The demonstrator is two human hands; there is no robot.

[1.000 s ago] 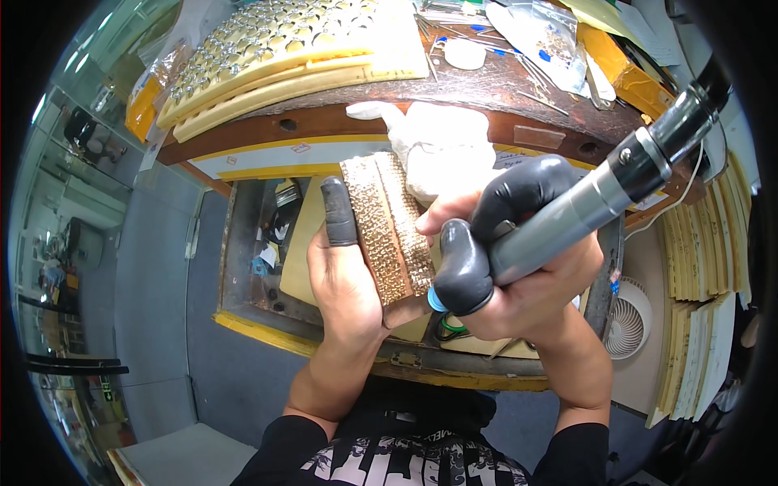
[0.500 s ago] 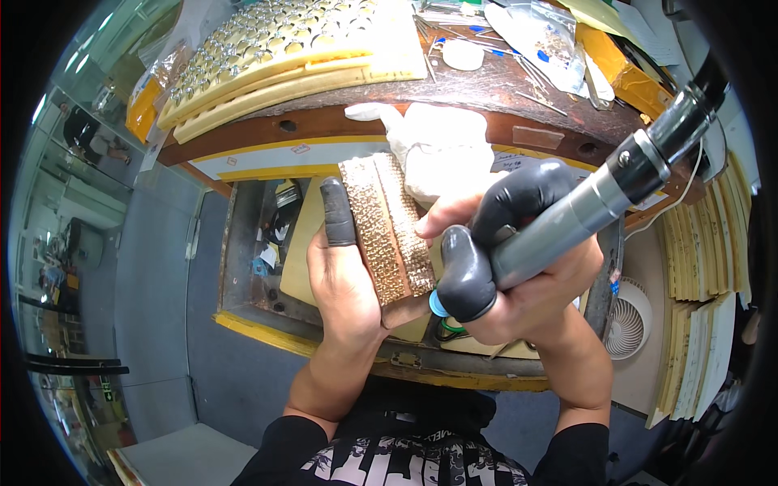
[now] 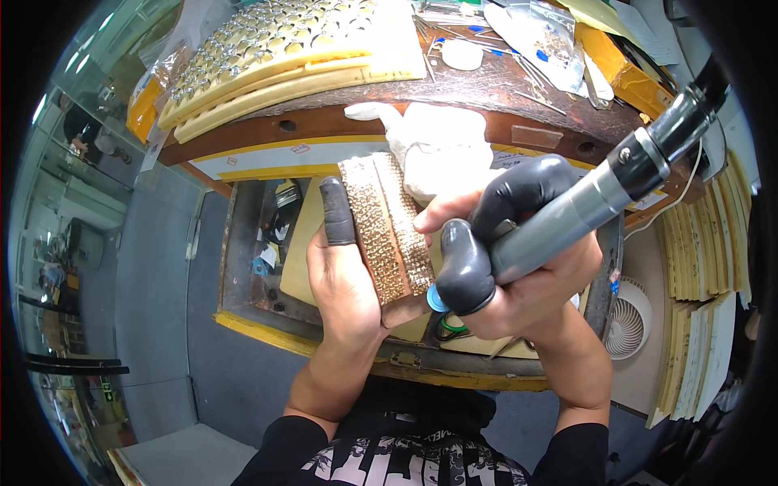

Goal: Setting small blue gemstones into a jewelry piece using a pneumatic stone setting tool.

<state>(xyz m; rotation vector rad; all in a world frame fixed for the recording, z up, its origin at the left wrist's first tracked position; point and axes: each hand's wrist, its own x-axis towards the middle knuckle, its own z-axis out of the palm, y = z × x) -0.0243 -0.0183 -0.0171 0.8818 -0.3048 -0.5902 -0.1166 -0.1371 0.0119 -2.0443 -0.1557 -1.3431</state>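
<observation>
My left hand [image 3: 344, 279] is closed round a block with two gold, rough-textured strips [image 3: 374, 235] on its upper face. A black cot covers its thumb, which lies along the block's left side; the other fingers are hidden. In my right hand [image 3: 535, 279] is a grey rotary handpiece [image 3: 559, 223], held slantwise like a pen, with black cots on the thumb and index finger. A small blue tip [image 3: 437, 298] shows beside the block's lower right corner; whether it touches is unclear. Another right fingertip rests at the right strip. Beyond the block is a white wrapped bundle [image 3: 446, 150].
An open drawer [image 3: 267, 328] with tools and scraps lies below my hands. On the bench [image 3: 486, 93] stand yellowish boards [image 3: 300, 73] bearing many shiny round pieces, with thin rods and plastic bags nearby. Stacked boards [image 3: 697, 324] and a white fan [image 3: 628, 324] are at right.
My right hand and the blue tip have shifted very slightly left. The block and my left hand stay in place. A person in the far left background has moved.
</observation>
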